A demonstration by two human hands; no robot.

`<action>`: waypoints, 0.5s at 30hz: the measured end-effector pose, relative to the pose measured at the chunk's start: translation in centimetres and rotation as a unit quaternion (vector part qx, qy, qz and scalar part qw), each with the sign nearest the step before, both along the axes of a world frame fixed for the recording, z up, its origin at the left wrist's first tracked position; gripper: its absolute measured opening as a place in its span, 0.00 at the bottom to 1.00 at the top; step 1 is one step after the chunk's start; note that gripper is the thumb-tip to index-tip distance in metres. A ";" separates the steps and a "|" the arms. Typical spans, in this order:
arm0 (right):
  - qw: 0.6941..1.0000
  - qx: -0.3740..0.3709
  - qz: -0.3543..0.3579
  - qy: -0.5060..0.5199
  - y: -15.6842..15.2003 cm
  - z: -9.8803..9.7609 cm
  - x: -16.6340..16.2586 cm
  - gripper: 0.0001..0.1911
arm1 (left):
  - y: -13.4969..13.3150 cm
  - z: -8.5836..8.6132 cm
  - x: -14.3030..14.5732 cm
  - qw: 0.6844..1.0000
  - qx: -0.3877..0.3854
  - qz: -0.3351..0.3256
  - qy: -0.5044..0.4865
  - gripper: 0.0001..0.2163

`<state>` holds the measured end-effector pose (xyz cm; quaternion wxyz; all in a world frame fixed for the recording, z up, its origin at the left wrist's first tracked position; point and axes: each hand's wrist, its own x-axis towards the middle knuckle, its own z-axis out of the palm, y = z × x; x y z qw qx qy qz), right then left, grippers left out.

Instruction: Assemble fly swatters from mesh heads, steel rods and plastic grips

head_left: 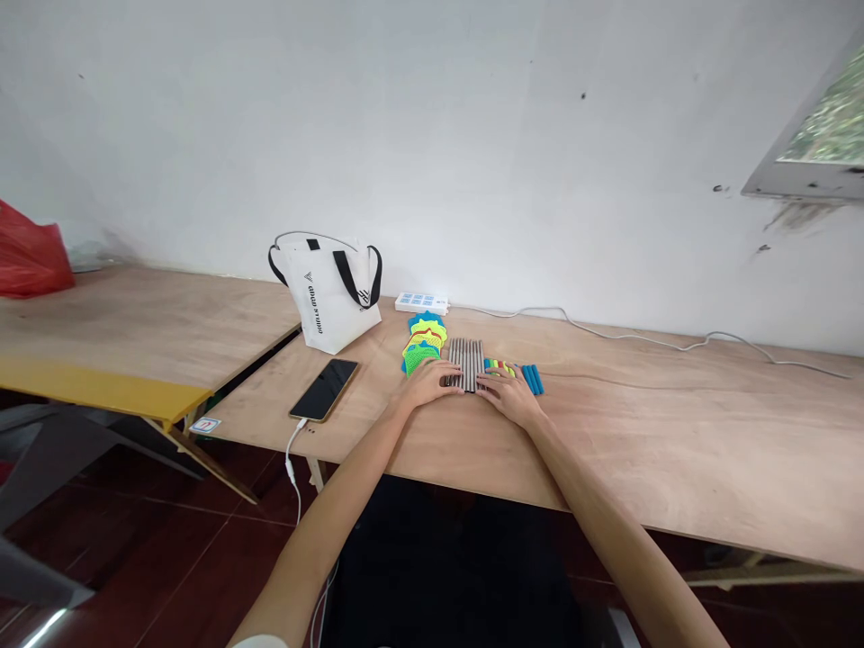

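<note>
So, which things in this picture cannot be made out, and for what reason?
Head view:
Near ends of some gray rods: covered by the left hand and right hand.
Coloured sticks, partly: covered by the right hand.
Red bag: cut off by the left edge.
Inside of the white bag: hidden by its sides.
Print on the corner label: too small.

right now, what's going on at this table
A person's left hand and right hand are at either side of a row of thin grey rods on the wooden table. Bright mesh pieces lie overlapped just beyond the left hand, and coloured sticks lie by the right hand, partly hidden. A phone lies further left.
</note>
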<state>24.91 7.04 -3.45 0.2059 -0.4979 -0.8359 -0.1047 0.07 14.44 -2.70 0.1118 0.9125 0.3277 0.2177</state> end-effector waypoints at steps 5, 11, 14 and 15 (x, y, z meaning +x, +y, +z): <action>1.000 0.015 -0.010 0.008 0.1 -0.2 0.6 0.19 | 0.2 0.1 -0.5 1.000 0.010 0.006 0.003 0.28; 1.000 0.007 -0.013 0.016 0.2 -0.3 0.9 0.19 | 0.7 0.1 -1.0 0.999 0.015 0.052 0.006 0.31; 1.000 0.008 -0.014 0.014 0.2 -0.3 0.8 0.19 | 0.7 0.0 -1.1 0.998 0.010 0.063 0.010 0.30; 1.000 0.009 -0.015 0.011 0.2 -0.3 0.8 0.19 | 0.8 0.0 -1.1 0.998 0.008 0.064 0.011 0.30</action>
